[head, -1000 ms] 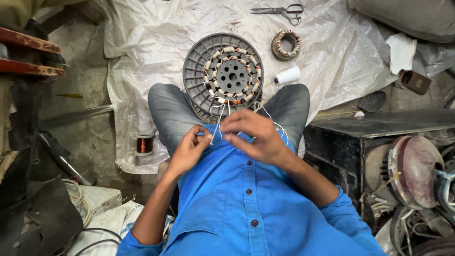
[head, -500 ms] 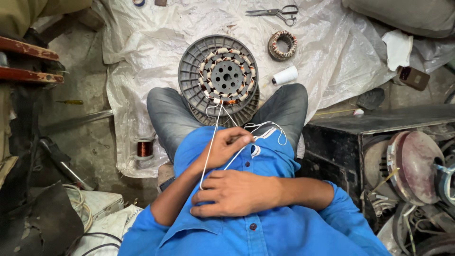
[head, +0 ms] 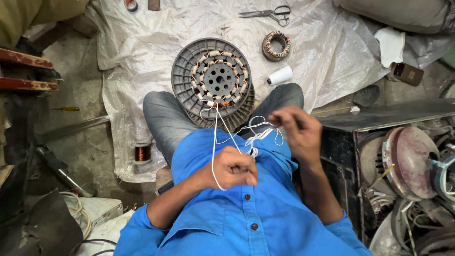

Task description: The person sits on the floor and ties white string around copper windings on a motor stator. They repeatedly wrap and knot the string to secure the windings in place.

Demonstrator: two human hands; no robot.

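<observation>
White string (head: 214, 142) runs from the wound stator (head: 218, 78) down to the left hand (head: 231, 168); the hand is curled into a fist, fingers pressed together around the string, a loop hanging below the knuckles. More string loops (head: 258, 128) sit between the two hands, over the blue shirt (head: 246, 213). Right hand (head: 298, 130) is raised just right of those loops, fingers bent and drawn together; blurred, so can't tell for sure if it pinches the string, though it looks like it does. Stator sits straight ahead of the left hand, resting between the knees on a grey ribbed round housing (head: 185, 80), coils wrapped in white and brown. Beyond the right hand: white thread spool (head: 280, 75) on the plastic sheet (head: 332, 42), a smaller wound coil ring (head: 276, 45) just past it, scissors (head: 268, 13) further out. Left of the left hand, well apart: copper wire bobbin (head: 141, 152) at the sheet edge, yellow-handled screwdriver (head: 66, 109) on the floor. Right of the right hand: black metal box (head: 379, 118) with round motor parts (head: 407, 161) beside it.
</observation>
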